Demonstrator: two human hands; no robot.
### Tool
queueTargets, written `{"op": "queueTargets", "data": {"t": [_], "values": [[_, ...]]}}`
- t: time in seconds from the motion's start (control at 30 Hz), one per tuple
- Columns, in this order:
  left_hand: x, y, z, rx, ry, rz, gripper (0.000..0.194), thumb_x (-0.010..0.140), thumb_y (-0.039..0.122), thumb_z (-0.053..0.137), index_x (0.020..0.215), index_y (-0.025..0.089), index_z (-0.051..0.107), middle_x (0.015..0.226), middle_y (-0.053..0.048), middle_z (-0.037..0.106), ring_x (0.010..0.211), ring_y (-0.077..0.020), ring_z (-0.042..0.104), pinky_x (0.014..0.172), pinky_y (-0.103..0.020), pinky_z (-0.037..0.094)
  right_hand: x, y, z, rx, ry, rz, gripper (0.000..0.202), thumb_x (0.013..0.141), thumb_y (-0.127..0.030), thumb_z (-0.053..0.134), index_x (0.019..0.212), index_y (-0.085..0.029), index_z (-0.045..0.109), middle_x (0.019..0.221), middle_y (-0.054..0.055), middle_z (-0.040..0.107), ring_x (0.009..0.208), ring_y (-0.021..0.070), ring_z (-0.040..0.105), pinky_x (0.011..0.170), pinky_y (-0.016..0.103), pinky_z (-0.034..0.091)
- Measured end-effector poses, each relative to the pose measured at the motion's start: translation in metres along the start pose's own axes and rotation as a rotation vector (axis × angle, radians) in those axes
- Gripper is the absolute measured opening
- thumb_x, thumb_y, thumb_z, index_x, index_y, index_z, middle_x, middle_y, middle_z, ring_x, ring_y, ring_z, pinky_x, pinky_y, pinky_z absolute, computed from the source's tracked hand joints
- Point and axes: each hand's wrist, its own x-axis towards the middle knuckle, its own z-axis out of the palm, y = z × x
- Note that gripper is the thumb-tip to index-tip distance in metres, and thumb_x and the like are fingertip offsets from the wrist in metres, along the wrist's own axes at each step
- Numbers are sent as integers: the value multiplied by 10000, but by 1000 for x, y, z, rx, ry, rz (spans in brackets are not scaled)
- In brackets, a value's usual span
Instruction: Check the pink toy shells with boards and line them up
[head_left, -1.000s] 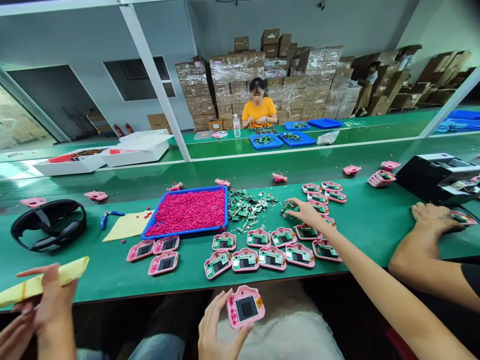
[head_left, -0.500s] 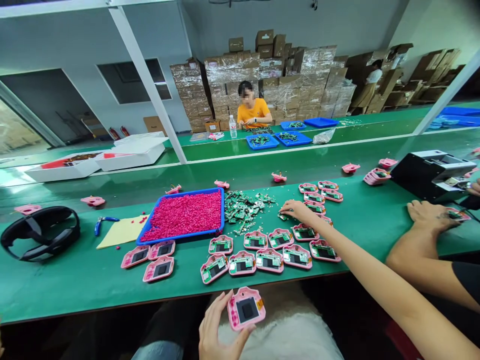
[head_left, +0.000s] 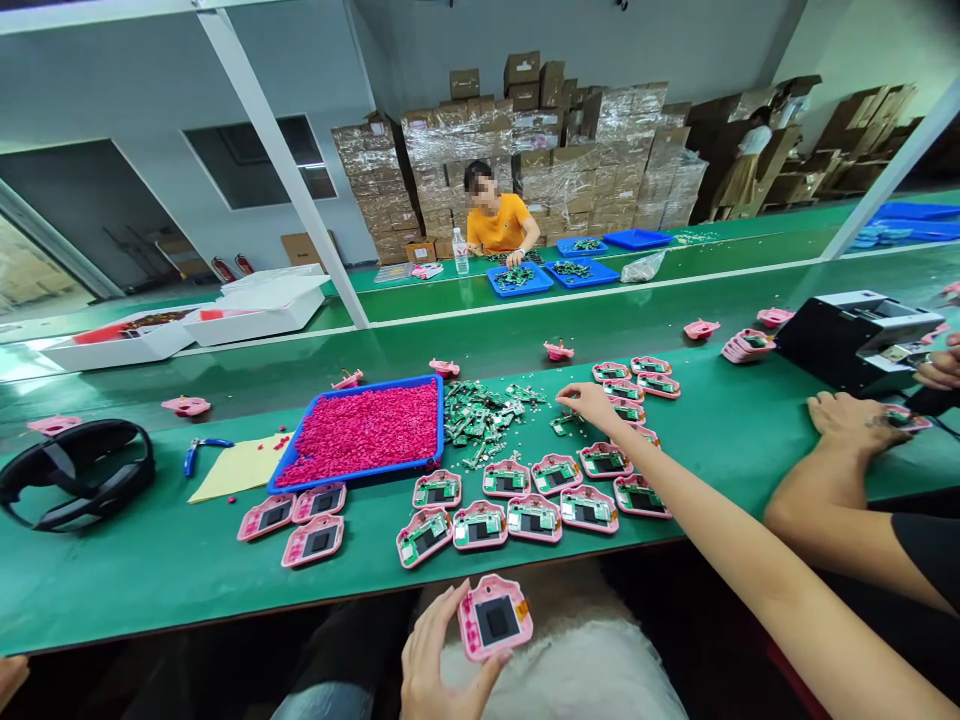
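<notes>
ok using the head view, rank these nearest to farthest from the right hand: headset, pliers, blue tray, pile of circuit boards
1. Pile of circuit boards: just left of the right hand.
2. Blue tray: left of the pile.
3. Pliers: farther left, past the tray.
4. Headset: at the picture's left edge.

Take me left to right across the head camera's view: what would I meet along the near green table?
Black headset → blue-handled pliers → blue tray → heap of green circuit boards → the person's right hand → stack of pink shells → black machine.
</notes>
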Motion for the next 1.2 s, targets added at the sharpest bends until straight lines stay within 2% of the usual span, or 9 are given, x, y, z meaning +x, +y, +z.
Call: {"op": "queueTargets", "data": {"t": [0.1, 0.33, 0.47, 0.57, 0.7, 0.83, 0.93, 1.03, 1.2], "values": [[1, -1, -1, 4, 4, 11, 557, 769, 692, 564, 1137, 282, 649, 1112, -64, 737, 1033, -284, 676, 956, -449, 469, 0, 7, -9, -24, -4, 13, 238, 829, -257, 598, 992, -184, 754, 1018, 79, 764, 888, 230, 702, 764, 297, 527], [0, -2, 2, -23, -10, -21, 552, 763, 681, 583, 1144, 286, 637, 1119, -51, 728, 1047, -280, 661, 965, -457, 468, -16, 19, -38, -80, -145, -143, 169, 709, -331, 740, 827, -223, 796, 1071, 84, 746, 1063, 321, 628, 952, 433, 462], [5, 8, 5, -92, -32, -85, 557, 713, 672, 648, 1121, 293, 659, 1113, -42, 726, 1044, -284, 655, 965, -455, 476, -23, 17, -44, -101, -151, -184, 167, 668, -357, 770, 750, -213, 780, 1071, 105, 734, 1119, 355, 571, 985, 492, 423], [10, 18, 4, -145, -24, -133, 550, 696, 646, 684, 1110, 285, 674, 1107, -50, 722, 1049, -285, 647, 973, -448, 478, -31, 11, -50, -82, -124, -182, 216, 705, -412, 741, 770, -207, 757, 1105, 118, 709, 1134, 347, 557, 1015, 510, 394], [17, 31, 1, -202, -37, -218, 592, 676, 628, 714, 1138, 261, 671, 1131, -66, 707, 1063, -282, 639, 986, -439, 477, -70, -27, -60, 5, -110, -198, 274, 787, -492, 669, 868, -238, 727, 1259, 96, 636, 1238, 333, 479, 1060, 531, 355], [20, 39, 2, -229, -40, -245, 695, 655, 607, 749, 1249, 268, 624, 1209, -76, 681, 1114, -276, 617, 997, -428, 474, -140, -98, -59, 191, -240, -419, 232, 790, -466, 715, 909, -267, 693, 1313, 68, 586, 1293, 296, 419, 1076, 500, 371], [20, 45, 1, -218, -31, -187, 694, 643, 580, 773, 1239, 254, 635, 1192, -95, 684, 1116, -282, 611, 995, -434, 477, -184, -136, -48, 187, -208, -516, 203, 768, -396, 753, 910, -266, 688, 1308, 77, 582, 1319, 311, 382, 1092, 525, 352], [19, 53, -2, -201, -35, -138, 630, 654, 564, 771, 1191, 253, 664, 1146, -95, 693, 1108, -283, 613, 995, -437, 479, -201, -146, -36, 169, -160, -529, 199, 746, -358, 777, 903, -269, 691, 1296, 83, 588, 1304, 323, 398, 1070, 530, 382], [19, 64, -7, -186, -68, -150, 601, 685, 550, 753, 1198, 255, 652, 1141, -95, 691, 1110, -279, 612, 992, -441, 483, -202, -138, -30, 171, -162, -547, 211, 740, -357, 788, 915, -281, 699, 1264, 75, 610, 1285, 319, 427, 1049, 517, 411]]}}
